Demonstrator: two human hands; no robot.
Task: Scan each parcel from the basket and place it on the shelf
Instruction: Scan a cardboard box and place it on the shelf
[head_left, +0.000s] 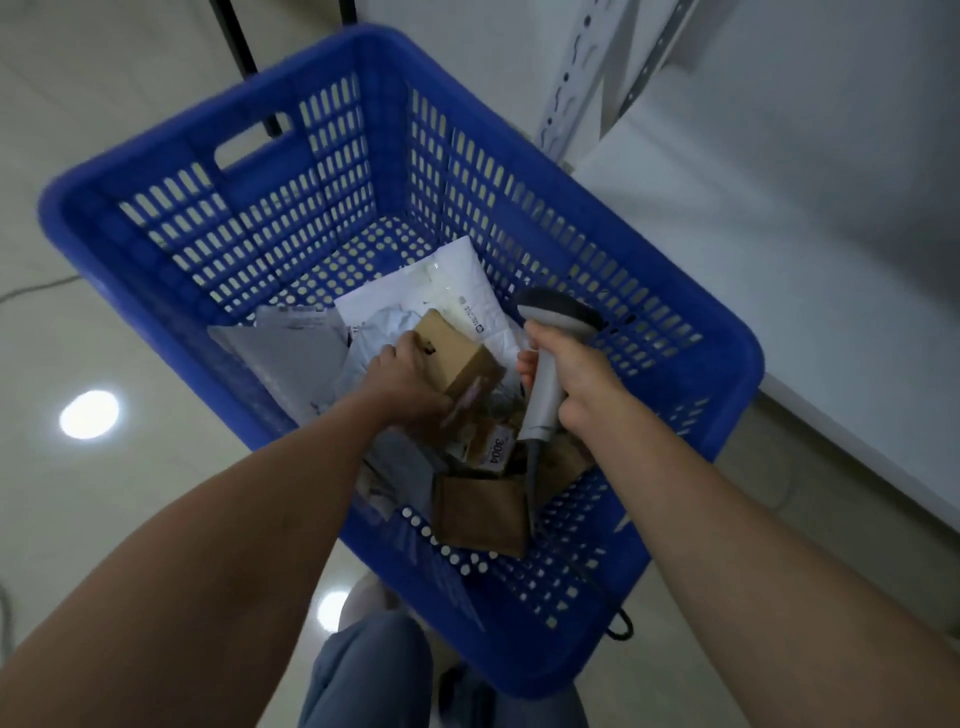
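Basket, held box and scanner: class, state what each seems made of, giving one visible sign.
The basket looks like moulded plastic, glossy blue, with perforated walls. The box seems brown cardboard, matt, with folded edges. The scanner is probably hard plastic: smooth grey handle, darker head.

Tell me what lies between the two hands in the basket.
Head view: a small brown box, gripped by the left hand, nearly reaching the scanner in the right hand.
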